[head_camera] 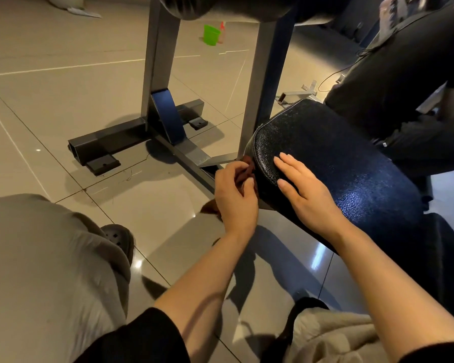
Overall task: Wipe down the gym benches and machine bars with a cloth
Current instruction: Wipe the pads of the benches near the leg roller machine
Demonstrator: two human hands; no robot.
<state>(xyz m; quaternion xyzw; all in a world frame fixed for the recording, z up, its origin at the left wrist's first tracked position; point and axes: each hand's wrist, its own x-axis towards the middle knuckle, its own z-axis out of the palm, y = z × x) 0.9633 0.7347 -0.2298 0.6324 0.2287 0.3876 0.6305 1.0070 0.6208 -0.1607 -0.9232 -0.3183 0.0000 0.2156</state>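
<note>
Left hand (235, 195) — fingers curled, clamped on a dark reddish-brown cloth (247, 167) bunched against the end edge of the black bench pad (338, 163); cloth mostly hidden under the fingers, one fold showing above the knuckles. Right hand (308, 189) lies flat on the pad top, fingers straight and slightly apart, just beside the cloth. Beyond — grey machine frame (159, 82), green cup (211, 34) on the tiled floor (50, 82).
</note>
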